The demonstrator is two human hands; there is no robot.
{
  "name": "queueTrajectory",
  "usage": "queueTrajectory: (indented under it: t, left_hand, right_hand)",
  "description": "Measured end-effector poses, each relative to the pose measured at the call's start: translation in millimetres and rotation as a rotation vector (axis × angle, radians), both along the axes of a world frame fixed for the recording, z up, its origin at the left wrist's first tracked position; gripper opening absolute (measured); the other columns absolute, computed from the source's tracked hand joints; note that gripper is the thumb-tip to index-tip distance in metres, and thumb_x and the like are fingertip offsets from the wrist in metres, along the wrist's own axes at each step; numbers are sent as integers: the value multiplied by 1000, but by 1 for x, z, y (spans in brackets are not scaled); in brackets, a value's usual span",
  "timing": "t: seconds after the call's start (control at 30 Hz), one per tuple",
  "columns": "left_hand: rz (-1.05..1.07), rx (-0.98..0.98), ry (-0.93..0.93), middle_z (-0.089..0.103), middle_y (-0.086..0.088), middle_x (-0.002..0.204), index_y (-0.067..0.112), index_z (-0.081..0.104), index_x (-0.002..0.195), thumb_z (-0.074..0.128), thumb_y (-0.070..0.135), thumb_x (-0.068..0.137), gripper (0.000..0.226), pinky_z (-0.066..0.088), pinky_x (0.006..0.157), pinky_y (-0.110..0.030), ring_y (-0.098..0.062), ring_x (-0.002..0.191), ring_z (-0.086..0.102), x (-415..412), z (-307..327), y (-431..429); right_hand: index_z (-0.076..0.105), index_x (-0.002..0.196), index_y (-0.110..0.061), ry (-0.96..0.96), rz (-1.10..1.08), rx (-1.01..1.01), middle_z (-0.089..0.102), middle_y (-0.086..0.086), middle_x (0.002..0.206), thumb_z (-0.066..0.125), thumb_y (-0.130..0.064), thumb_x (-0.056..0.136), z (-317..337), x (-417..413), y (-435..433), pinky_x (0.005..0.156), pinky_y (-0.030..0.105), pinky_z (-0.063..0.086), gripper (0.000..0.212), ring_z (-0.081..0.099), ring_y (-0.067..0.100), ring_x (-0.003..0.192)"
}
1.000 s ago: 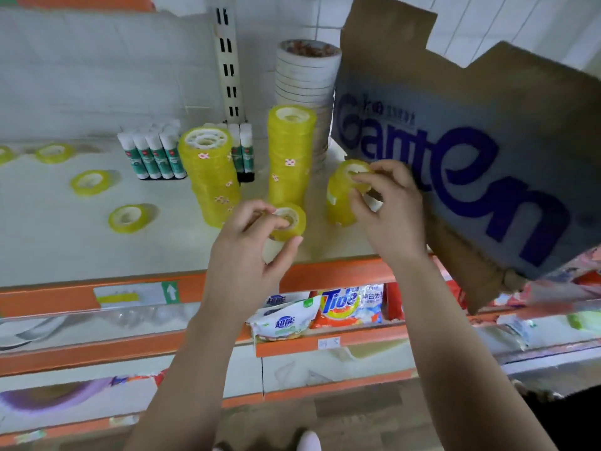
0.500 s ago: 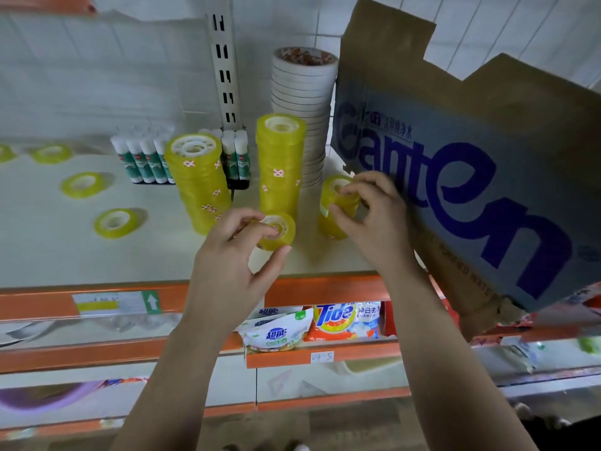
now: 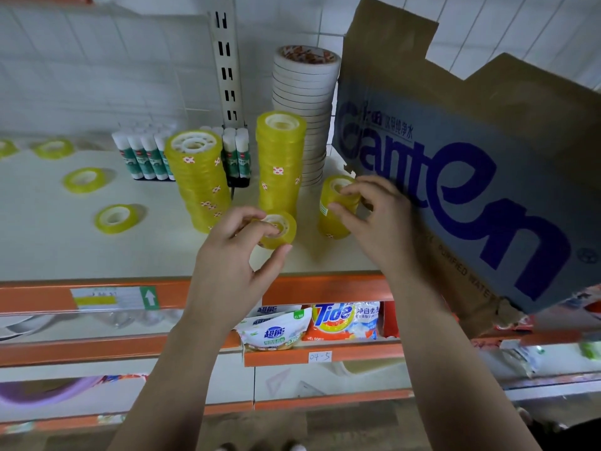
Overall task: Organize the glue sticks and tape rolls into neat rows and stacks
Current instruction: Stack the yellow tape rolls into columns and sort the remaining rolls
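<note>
My left hand [image 3: 239, 258] pinches a single yellow tape roll [image 3: 282, 232] just above the white shelf [image 3: 48, 242], in front of the middle stack. My right hand [image 3: 374, 216] grips a short stack of yellow tape rolls [image 3: 331, 219] standing at the right. Two taller yellow stacks stand behind: a leaning left stack [image 3: 200, 180] and an upright middle stack [image 3: 280, 157]. Glue sticks [image 3: 143, 154] with white caps stand in rows at the back, partly hidden by the left stack. Three loose yellow rolls [image 3: 115, 219] lie flat to the left.
A tall stack of white tape rolls [image 3: 304, 102] stands at the back beside a slotted shelf upright [image 3: 227, 60]. A large torn cardboard box [image 3: 471, 164] leans close on the right. Detergent bags [image 3: 344, 320] fill the orange-edged shelf below.
Both hands keep their holds on the single roll and the short stack. The view has shifted slightly; the hands sit a little lower in the frame.
</note>
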State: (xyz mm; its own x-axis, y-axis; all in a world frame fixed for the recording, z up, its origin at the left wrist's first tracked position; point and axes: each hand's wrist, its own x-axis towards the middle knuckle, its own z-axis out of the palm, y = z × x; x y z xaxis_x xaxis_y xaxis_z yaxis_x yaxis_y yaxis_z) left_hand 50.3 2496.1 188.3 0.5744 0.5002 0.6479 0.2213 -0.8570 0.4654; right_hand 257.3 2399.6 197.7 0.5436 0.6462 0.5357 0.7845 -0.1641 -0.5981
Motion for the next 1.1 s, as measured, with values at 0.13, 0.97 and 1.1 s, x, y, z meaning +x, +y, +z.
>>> queueTrajectory:
  t: [0.13,0.97,1.1]
  left_hand:
    - [4,1,13,60,-6,109,10,72,92,62,38,87,31,46,81,-22,-16,98,59,1,1,-1]
    - [-99,8,-40,62,-8,122,11,73,101,63,35,89,29,40,90,-15,-13,107,57,43,26,-21]
    - [-118,30,33,60,-12,126,10,71,105,64,28,89,25,48,89,-30,-27,108,62,74,36,-21]
  right_hand:
    - [72,93,-13,-8,16,-2,62,1,106,65,-49,76,0,3,2,83,40,53,40,59,14,99]
    - [49,131,-17,133,28,-5,58,3,128,75,-37,79,-15,-1,-19,92,29,51,62,58,15,113]
    - [48,132,-14,139,-10,-43,58,3,129,75,-26,84,-25,-1,-27,91,29,50,56,58,13,111]
